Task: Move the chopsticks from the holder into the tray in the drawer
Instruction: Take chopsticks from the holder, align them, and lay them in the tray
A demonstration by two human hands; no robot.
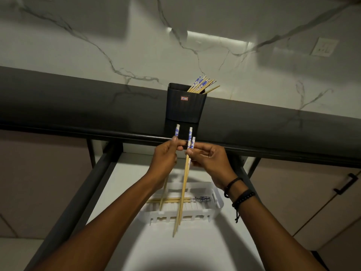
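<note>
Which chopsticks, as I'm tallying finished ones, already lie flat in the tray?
The chopsticks lying crosswise in the white tray, patterned ends rightward. Those held by the left hand and right hand hang upright; the rest lean in the black holder.

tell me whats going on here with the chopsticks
A person is sorting chopsticks over an open drawer. The left hand holds a single chopstick and the right hand pinches a pair of chopsticks, all upright with the blue-patterned ends up. Below them, the white tray already has a few chopsticks lying flat. More chopsticks stand in the black holder on the counter.
</note>
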